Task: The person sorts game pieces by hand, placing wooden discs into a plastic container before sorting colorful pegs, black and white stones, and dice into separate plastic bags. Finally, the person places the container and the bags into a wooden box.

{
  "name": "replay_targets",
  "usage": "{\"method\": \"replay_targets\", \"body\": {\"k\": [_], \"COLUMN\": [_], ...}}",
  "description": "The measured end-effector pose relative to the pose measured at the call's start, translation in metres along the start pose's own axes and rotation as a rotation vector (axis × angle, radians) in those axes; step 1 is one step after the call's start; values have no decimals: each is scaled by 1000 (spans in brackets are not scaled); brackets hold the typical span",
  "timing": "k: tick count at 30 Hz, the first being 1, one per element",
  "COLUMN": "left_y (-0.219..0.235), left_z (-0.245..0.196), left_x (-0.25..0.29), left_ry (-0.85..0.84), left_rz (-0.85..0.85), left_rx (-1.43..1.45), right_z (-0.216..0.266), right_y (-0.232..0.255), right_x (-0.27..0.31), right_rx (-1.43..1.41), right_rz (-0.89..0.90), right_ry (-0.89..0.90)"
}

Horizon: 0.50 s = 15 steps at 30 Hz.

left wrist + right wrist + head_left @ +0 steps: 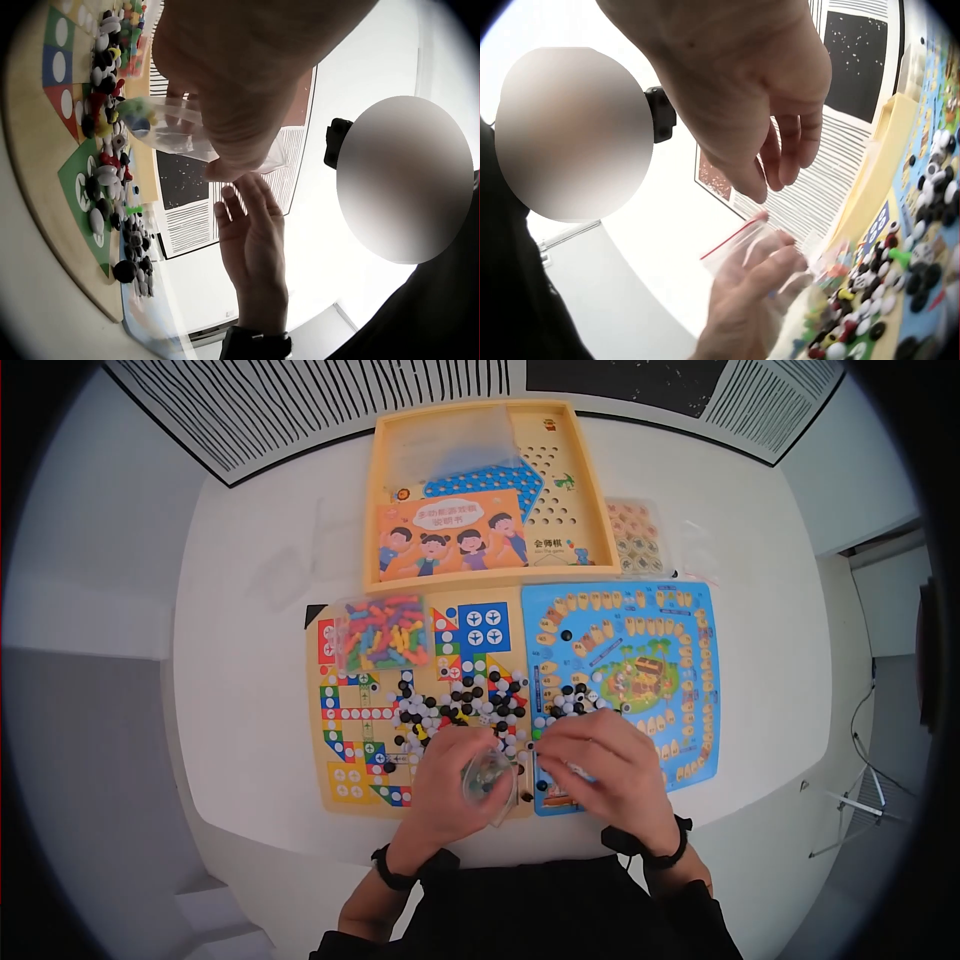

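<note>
My left hand (445,785) grips a clear zip bag (488,778) near its mouth. In the left wrist view, a few coloured pieces (136,116) lie at the bottom of the bag. My right hand (612,768) hovers beside the bag's red-edged mouth (733,240), its fingers loosely bent and nothing visible between them. Beyond both hands, a heap of black and white pieces (467,696), mixed with some coloured pawns, spreads over the tan board (340,797). A smaller black and white heap (568,702) lies on the blue board (705,660).
A packet of colourful pegs (385,632) rests on the tan board. Behind the boards stands a shallow wooden box (490,582) with an orange booklet (450,560) inside. A packet of round discs (635,540) lies right of the box, on the white table (250,660).
</note>
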<state>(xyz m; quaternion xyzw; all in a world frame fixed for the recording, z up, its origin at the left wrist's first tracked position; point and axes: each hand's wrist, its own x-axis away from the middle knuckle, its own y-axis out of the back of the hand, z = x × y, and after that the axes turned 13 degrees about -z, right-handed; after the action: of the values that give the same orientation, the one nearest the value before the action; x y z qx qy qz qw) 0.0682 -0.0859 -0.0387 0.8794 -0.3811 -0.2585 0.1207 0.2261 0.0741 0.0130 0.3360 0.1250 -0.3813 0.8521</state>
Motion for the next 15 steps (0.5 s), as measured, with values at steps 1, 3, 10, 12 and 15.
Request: {"method": "replay_targets", "body": {"k": [1, 3, 10, 12, 15], "left_y": [3, 11, 25, 27, 32], "left_z": [1, 4, 11, 12, 8], "left_x": [0, 0, 5, 8, 5], "left_ry": [1, -42, -84, -92, -68], "left_rz": [-9, -19, -124, -147, -45], "left_rx": [-4, -58, -47, -32, -79], "right_z": [-7, -19, -34, -37, -33], "right_y": [0, -1, -27, -32, -27], "right_x": [2, 8, 27, 30, 25], "right_rx": [-4, 144, 296, 332, 230], "right_rz": [5, 87, 237, 227, 95], "right_ry": [7, -41, 15, 34, -33]}}
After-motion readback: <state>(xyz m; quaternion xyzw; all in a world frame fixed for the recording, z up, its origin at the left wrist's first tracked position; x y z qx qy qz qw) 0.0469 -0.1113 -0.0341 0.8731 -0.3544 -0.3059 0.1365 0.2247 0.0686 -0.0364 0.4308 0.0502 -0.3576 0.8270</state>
